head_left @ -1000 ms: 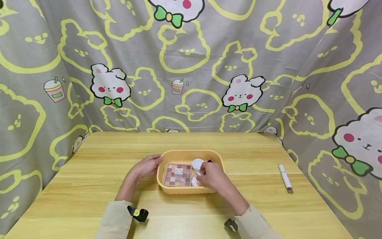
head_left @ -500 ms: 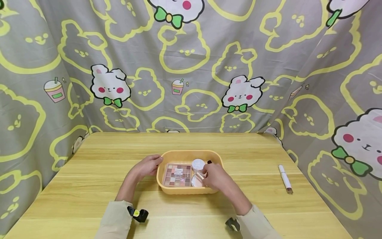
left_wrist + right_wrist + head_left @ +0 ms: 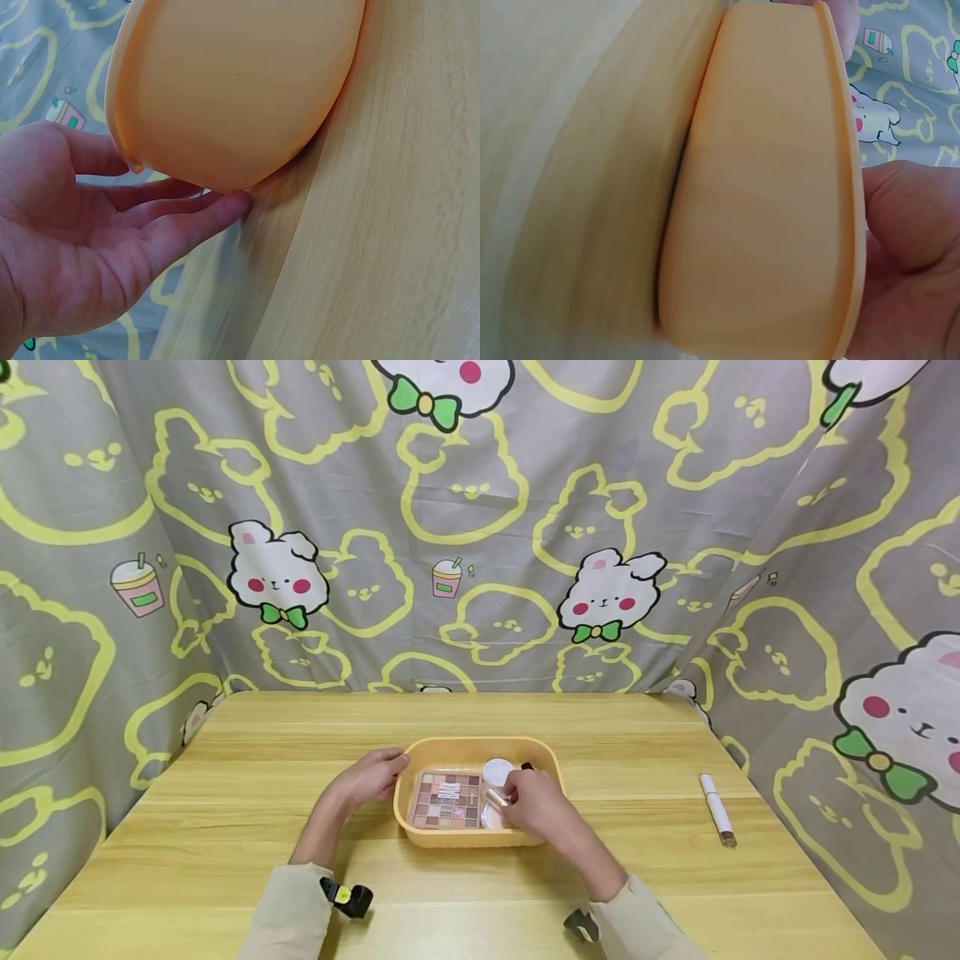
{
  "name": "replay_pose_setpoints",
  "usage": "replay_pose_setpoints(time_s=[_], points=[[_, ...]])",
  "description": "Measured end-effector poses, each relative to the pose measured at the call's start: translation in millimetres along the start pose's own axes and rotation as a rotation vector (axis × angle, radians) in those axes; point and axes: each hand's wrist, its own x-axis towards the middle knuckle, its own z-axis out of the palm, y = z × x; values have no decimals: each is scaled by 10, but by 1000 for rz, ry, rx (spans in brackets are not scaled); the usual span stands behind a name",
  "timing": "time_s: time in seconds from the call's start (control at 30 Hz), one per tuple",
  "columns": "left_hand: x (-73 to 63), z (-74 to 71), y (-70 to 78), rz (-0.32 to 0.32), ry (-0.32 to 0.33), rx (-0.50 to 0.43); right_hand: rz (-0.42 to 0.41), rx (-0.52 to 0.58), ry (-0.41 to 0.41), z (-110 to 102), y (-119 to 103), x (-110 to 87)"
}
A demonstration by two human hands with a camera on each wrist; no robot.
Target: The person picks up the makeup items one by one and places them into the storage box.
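Note:
A yellow-orange plastic basket (image 3: 480, 838) stands on the wooden table. My left hand (image 3: 371, 775) holds its left end, the thumb at the rim and the other fingers against the outer wall, as the left wrist view shows. Inside the basket, my right hand (image 3: 542, 802) pinches a small shiny pinkish tube (image 3: 497, 797) above a round compact (image 3: 491, 818). An eyeshadow palette (image 3: 435, 800) fills the left half. Behind the tube sits a round white-lidded container (image 3: 497, 772). In the right wrist view the basket wall hides my right fingertips.
A slim white tube with a brownish end (image 3: 717, 810) lies on the table (image 3: 637, 893) to the right. At the basket's back right, a small black item (image 3: 527, 766) shows past my hand. A grey patterned curtain (image 3: 480, 635) surrounds the table's back and sides.
The small tube has come into view in my right fingers over the compact, and that hand has shifted slightly right and back left. The left hand and basket have kept their place.

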Motion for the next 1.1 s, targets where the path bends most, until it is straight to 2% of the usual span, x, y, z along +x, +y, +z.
replay_pose_setpoints(time_s=[0.13, 0.43, 0.9, 1.1], points=[[1, 0, 3, -1, 3, -2, -20, -26, 36, 31, 3, 17], [-5, -3, 3, 2, -10, -1, -26, -25, 57, 56, -8, 23], [-2, -1, 0, 3, -13, -5, 9, -2, 43, 63, 1, 22], [-4, -3, 0, 5, -14, -2, 31, 44, 41, 35, -6, 14]])
